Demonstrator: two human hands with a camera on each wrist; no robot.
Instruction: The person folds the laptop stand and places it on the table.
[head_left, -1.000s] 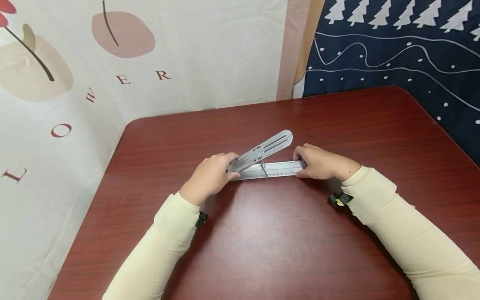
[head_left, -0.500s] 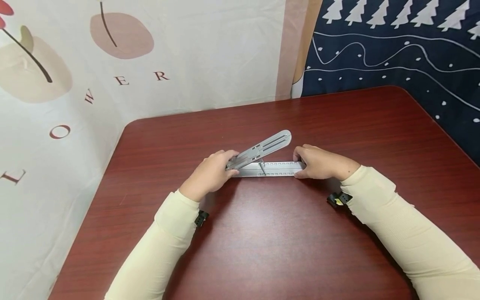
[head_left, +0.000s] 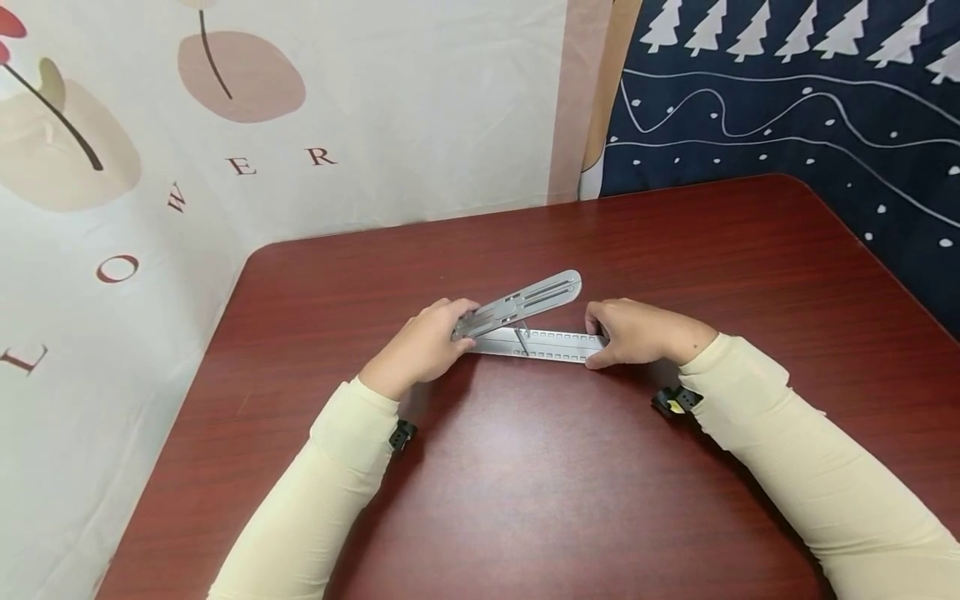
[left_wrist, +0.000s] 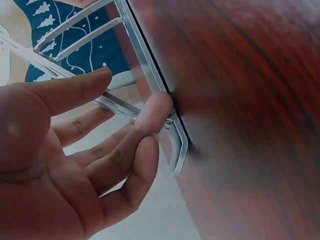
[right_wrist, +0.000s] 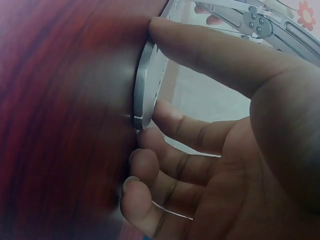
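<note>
A silver folding metal stand [head_left: 558,347] lies on the table, partly unfolded. Its slotted upper arm [head_left: 536,300] slants up and to the right from the hinge end, while a thin prop [head_left: 521,339] links it to the notched base. At the hinge end, my left hand [head_left: 417,346] holds the stand between thumb and fingers; the hinge is partly covered. The right hand [head_left: 641,332] grips the base's free end, its thumb on the near edge and fingers on the far side. In the right wrist view, the rounded base end [right_wrist: 146,92] sits between thumb and fingers.
A dark red wooden table [head_left: 525,483] bears the stand and runs back to the walls. Behind it hang a white printed cloth [head_left: 420,108] and a navy cloth with white trees [head_left: 780,108]. Small black devices [head_left: 677,401] are strapped at both wrists.
The base's right end has swung slightly towards the person, with the right hand on it. The left hand stays at the hinge end. The head view has shifted slightly.
</note>
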